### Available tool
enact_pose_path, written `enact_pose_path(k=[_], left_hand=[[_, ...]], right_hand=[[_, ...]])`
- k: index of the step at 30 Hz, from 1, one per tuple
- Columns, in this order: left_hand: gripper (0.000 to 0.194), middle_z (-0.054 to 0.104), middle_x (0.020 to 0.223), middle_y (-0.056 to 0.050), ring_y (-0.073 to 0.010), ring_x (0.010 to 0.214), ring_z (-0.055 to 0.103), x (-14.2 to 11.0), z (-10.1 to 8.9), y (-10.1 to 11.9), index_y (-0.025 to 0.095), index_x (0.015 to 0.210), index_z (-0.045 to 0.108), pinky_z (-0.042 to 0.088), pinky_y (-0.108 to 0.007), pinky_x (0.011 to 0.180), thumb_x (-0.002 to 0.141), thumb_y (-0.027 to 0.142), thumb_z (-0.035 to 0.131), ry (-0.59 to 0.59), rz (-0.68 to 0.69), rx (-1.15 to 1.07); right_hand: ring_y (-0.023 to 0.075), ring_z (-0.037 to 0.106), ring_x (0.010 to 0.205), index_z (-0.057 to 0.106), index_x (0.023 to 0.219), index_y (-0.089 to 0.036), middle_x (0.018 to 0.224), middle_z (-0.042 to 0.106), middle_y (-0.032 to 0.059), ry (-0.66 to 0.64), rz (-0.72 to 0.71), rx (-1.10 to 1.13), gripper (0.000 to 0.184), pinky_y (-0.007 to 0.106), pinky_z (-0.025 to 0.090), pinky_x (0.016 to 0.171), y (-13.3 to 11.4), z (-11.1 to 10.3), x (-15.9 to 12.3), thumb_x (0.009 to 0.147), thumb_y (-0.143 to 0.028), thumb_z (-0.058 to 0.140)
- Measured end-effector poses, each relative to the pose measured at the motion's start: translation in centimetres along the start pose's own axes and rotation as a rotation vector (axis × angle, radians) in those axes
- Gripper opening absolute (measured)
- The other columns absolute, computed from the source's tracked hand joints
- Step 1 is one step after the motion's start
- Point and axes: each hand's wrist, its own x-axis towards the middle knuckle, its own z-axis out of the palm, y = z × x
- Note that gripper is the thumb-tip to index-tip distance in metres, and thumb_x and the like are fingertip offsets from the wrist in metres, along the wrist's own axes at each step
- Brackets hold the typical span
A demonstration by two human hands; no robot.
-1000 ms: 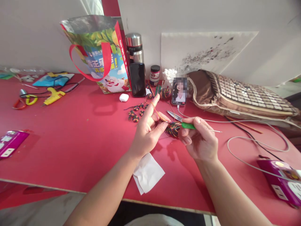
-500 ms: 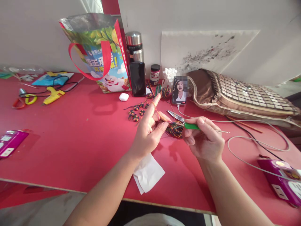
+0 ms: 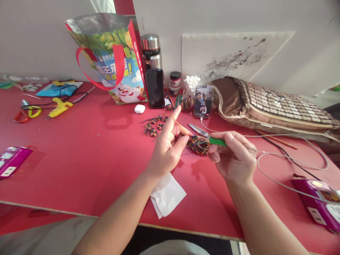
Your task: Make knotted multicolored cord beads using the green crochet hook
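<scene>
My left hand [image 3: 170,145] pinches multicoloured yarn between thumb and fingers, and a strand runs over its raised index finger. In my right hand [image 3: 233,154] is a crochet hook [image 3: 217,141] with a green grip; its thin metal shaft points left toward the pinched yarn, and another thin end sticks out to the right. A tangle of multicoloured yarn [image 3: 198,146] lies between the hands. Behind it are the open blades of scissors [image 3: 198,130], their handles hidden. Small round yarn pieces [image 3: 153,132] rest left of my left hand. A yarn ball [image 3: 187,103] sits farther back.
A folded tissue [image 3: 168,196] lies near the front edge. Behind stand a dark phone [image 3: 155,88], a lit phone [image 3: 202,102], a jar [image 3: 175,83], a thermos [image 3: 151,49] and a shopping bag [image 3: 108,63]. A patterned cushion [image 3: 281,106] and a cable [image 3: 292,136] occupy the right.
My right hand has moved slightly right with the crochet hook, away from my left hand. My left hand stays nearly in place, still pinching the yarn. The lit phone's picture has changed.
</scene>
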Motion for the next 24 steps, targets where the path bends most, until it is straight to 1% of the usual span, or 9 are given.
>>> enact_pose_path(k=[4, 10, 15, 24], left_hand=[[0.061, 0.067, 0.088, -0.004, -0.0177, 0.082, 0.057, -0.02, 0.03, -0.13, 0.028, 0.154, 0.044, 0.048, -0.032, 0.077, 0.096, 0.025, 0.061, -0.008, 0.017, -0.014], [0.059, 0.065, 0.086, -0.004, -0.0168, 0.080, 0.055, -0.03, 0.14, -0.15, 0.027, 0.155, 0.043, 0.047, -0.031, 0.076, 0.098, 0.028, 0.060, -0.020, 0.016, -0.028], [0.058, 0.065, 0.085, -0.003, -0.0168, 0.080, 0.055, -0.03, 0.21, 0.03, 0.026, 0.154, 0.045, 0.046, -0.031, 0.075, 0.098, 0.028, 0.061, -0.001, -0.014, -0.044], [0.056, 0.065, 0.085, -0.004, -0.0165, 0.078, 0.053, -0.04, 0.23, 0.15, 0.024, 0.152, 0.047, 0.045, -0.030, 0.073, 0.098, 0.029, 0.062, 0.012, -0.005, -0.016]], right_hand=[[0.0119, 0.053, 0.037, 0.083, 0.085, -0.016, 0.058, 0.071, 0.0048, 0.000, 0.000, 0.007, 0.019, 0.024, 0.039, 0.036, 0.01, 0.10, -0.10, 0.086, -0.032, 0.073], [0.0115, 0.053, 0.037, 0.083, 0.086, -0.016, 0.058, 0.071, 0.0047, -0.015, -0.007, 0.025, 0.018, 0.023, 0.038, 0.036, 0.23, 0.16, -0.11, 0.087, -0.030, 0.072], [0.0113, 0.053, 0.038, 0.082, 0.087, -0.016, 0.059, 0.071, 0.0048, -0.019, -0.017, 0.018, 0.019, 0.023, 0.039, 0.037, 0.27, -0.02, -0.13, 0.088, -0.030, 0.069], [0.0118, 0.053, 0.036, 0.082, 0.085, -0.016, 0.057, 0.071, 0.0048, 0.002, -0.003, 0.000, 0.018, 0.023, 0.038, 0.035, 0.03, 0.07, -0.14, 0.086, -0.031, 0.072]])
